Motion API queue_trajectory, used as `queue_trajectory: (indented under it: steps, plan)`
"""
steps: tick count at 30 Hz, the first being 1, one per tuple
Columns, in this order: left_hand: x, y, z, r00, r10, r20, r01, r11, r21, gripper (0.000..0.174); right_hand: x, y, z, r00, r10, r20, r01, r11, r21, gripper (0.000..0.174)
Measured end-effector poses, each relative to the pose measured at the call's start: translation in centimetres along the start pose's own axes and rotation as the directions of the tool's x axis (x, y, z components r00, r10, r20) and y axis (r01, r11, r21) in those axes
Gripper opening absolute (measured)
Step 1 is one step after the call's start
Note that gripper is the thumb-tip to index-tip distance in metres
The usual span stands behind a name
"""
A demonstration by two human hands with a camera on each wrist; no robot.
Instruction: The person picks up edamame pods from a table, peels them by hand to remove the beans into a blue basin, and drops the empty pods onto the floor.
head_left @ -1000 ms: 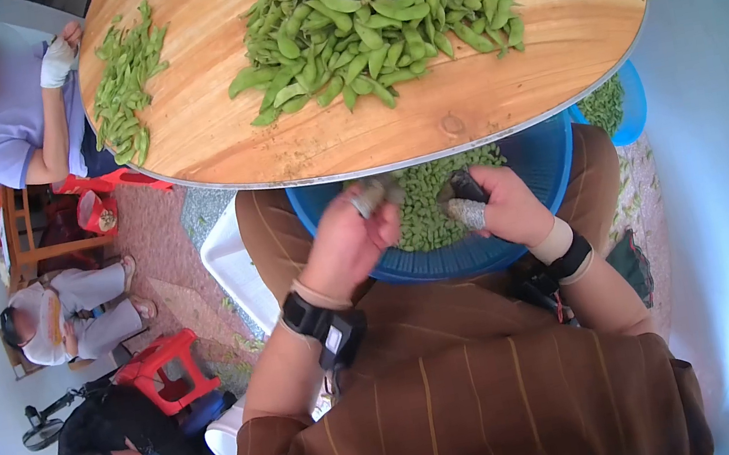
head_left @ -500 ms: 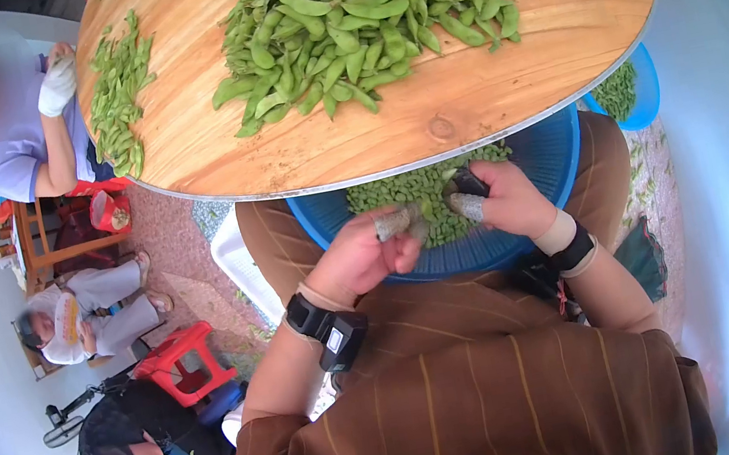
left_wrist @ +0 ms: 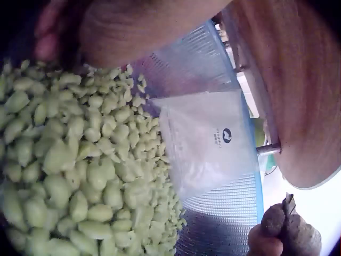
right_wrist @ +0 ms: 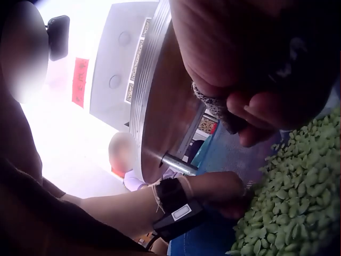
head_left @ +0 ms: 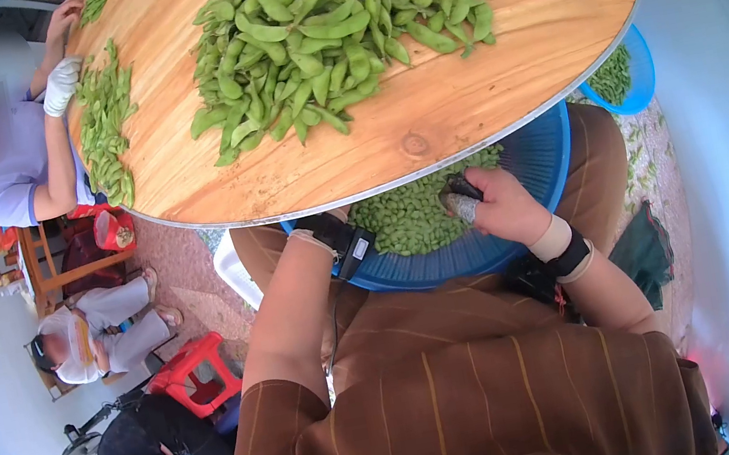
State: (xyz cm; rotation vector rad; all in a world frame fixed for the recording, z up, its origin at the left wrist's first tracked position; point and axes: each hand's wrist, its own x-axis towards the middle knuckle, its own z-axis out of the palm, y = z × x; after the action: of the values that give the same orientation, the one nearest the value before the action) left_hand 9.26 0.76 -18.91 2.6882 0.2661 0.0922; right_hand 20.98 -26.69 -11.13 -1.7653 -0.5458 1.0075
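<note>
Shelled green soybeans (head_left: 411, 220) lie in a ribbed blue basin (head_left: 544, 173) between the person's knees. Over the beans at the right is the right hand (head_left: 508, 203), its fingers curled and its thumb wrapped in grey; a dark covering shows at the forefinger. No bean or pod shows in its grip. The left hand, hidden by the table's edge in the head view, appears low at the beans in the right wrist view (right_wrist: 221, 189). Its blurred fingers (left_wrist: 48, 34) show in the left wrist view; I cannot tell whether they hold anything.
A round wooden table (head_left: 546, 43) overhangs the basin, bearing a heap of soybean pods (head_left: 324, 41). Smaller pod piles lie at its edges. A second blue basin (head_left: 642, 70) stands at the right. A red stool (head_left: 197, 376) and several people are at the left.
The left hand has left its place beside the right hand and gone forward under the table's edge. The right hand stays over the basin. The head view has shifted slightly.
</note>
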Motion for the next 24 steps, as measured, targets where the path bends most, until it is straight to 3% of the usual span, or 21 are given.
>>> queue_trajectory:
  steps: [4, 6, 8, 9, 10, 11, 12, 16, 20, 22, 24]
  plan:
    - [0.1, -0.1, 0.2, 0.998, 0.040, -0.039, -0.040, 0.999, -0.003, 0.048, -0.3, -0.7, -0.1, 0.993, 0.120, 0.012, -0.121, 0.991, 0.051, 0.030]
    - [0.2, -0.1, 0.3, 0.996, 0.061, -0.060, -0.061, 0.998, -0.002, 0.048, -0.2, 0.0, 0.1, 0.999, -0.032, -0.019, 0.031, 0.997, -0.072, 0.029]
    - [0.3, 0.0, 0.3, 0.993, 0.084, -0.086, -0.084, 0.996, 0.000, 0.049, -0.3, -0.3, 0.2, 1.000, 0.002, -0.011, -0.002, 0.998, -0.059, 0.029]
    - [0.6, 2.1, -3.2, 0.991, 0.038, 0.128, -0.044, 0.998, 0.049, 0.043, -0.4, -0.5, 0.3, 0.999, 0.032, -0.001, -0.032, 0.998, -0.047, 0.029]
    - [0.7, 3.8, -4.9, 0.992, 0.039, 0.123, -0.045, 0.998, 0.051, 0.043, -0.4, -0.4, 0.4, 1.000, 0.027, -0.002, -0.028, 0.998, -0.050, 0.029]
    - [0.9, 5.3, -6.0, 0.884, -0.321, 0.340, 0.440, 0.818, -0.371, 0.037, -0.4, 0.0, 0.6, 1.000, -0.028, -0.009, 0.028, 0.998, -0.060, 0.027]
    - [0.7, 6.3, -6.9, 0.615, -0.450, 0.648, 0.786, 0.277, -0.553, 0.031, -0.3, 0.1, 0.8, 0.996, -0.086, -0.013, 0.085, 0.994, -0.073, 0.024]
    - [-2.3, 8.1, -10.1, 0.670, -0.448, 0.593, 0.721, 0.199, -0.664, 0.025, -1.5, -1.9, 0.8, 0.996, -0.085, -0.033, 0.080, 0.986, -0.147, 0.027]
    - [-7.1, 7.4, -15.1, 0.711, -0.569, 0.414, 0.636, 0.270, -0.722, 0.020, -3.3, -5.9, -0.2, 0.974, -0.215, -0.076, 0.193, 0.953, -0.232, 0.024]
    - [-10.1, 6.0, -16.9, 0.738, -0.626, 0.251, 0.580, 0.399, -0.710, 0.017, -3.8, -7.6, -0.7, 0.943, -0.313, -0.116, 0.272, 0.922, -0.276, 0.020]
    - [-14.0, 1.7, -16.9, 0.637, -0.718, 0.282, 0.712, 0.408, -0.571, 0.025, -4.0, -10.0, -1.1, 0.931, -0.346, -0.120, 0.303, 0.911, -0.279, 0.016]
